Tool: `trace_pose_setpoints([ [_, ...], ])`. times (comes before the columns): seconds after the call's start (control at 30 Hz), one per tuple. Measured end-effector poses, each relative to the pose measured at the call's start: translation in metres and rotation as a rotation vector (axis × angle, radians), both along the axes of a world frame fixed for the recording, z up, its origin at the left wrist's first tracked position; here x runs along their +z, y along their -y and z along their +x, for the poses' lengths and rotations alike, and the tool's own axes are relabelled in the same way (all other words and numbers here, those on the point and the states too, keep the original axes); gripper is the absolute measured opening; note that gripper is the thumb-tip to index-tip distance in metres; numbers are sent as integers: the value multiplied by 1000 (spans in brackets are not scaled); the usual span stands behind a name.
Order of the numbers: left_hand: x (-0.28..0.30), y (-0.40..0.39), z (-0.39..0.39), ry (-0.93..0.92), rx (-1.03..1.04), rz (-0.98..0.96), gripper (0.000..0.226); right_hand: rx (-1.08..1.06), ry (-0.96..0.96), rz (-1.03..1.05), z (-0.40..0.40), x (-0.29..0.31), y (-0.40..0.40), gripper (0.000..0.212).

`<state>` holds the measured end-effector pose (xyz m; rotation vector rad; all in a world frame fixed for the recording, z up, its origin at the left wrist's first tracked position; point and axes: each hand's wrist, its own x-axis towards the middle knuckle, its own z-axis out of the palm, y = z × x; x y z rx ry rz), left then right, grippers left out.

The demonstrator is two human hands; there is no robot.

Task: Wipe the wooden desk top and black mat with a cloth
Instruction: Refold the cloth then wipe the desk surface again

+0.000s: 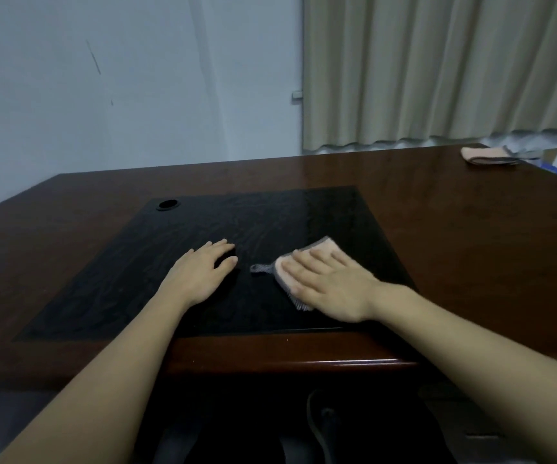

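A dark wooden desk top (454, 236) carries a large black mat (183, 272) in its middle. My right hand (330, 283) lies flat with straight fingers on a pink cloth with a grey edge (329, 246), pressing it onto the right part of the mat. A grey loop of the cloth sticks out to the left. My left hand (200, 272) rests on the mat a little left of the cloth, fingers loosely bent and holding nothing.
A second folded pink and grey cloth (488, 156) lies at the desk's far right corner. A round cable hole (167, 204) sits at the mat's far left corner. A curtain (438, 68) hangs behind; the desk's front edge (304, 363) is close to me.
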<state>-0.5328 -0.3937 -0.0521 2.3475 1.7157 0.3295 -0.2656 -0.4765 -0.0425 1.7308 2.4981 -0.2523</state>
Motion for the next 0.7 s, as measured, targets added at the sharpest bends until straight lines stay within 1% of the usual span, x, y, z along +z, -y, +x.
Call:
trace_pose_setpoints([
  [0.13, -1, -1, -1, -7, -14, 8, 52, 142, -68, -11, 6, 4, 49, 63],
  [0.23, -1, -1, 1, -9, -32, 17, 51, 148, -83, -55, 33, 9, 56, 74],
  [0.3, -1, -1, 0, -14, -39, 22, 51, 102, -70, -59, 56, 7, 43, 83],
  [0.4, -2, -1, -1, -9, -45, 28, 50, -40, -69, -34, 81, 2, 18, 93],
  [0.5, -1, 0, -1, -1, -39, 35, 48, -140, -29, -2, 80, 0, -14, 121],
  [0.53, -1, 0, -1, -2, -37, 38, 47, -174, -12, -9, 71, 2, -23, 119],
  [0.57, -1, 0, 0, -1, -35, 42, 47, -201, 3, -19, 60, 3, -30, 105],
  [0.6, -1, 0, -1, 0, -32, 44, 46, -225, 22, -29, 48, 3, -35, 85],
  [0.63, -1, 0, -1, 3, -29, 47, 46, -232, 30, -27, 36, 3, -39, 70],
  [0.67, -1, -1, -1, 3, -29, 49, 45, -223, 30, -19, 25, 3, -38, 64],
  [0.7, -1, -2, -1, 0, -31, 48, 45, -194, 32, -15, 17, 3, -34, 62],
])
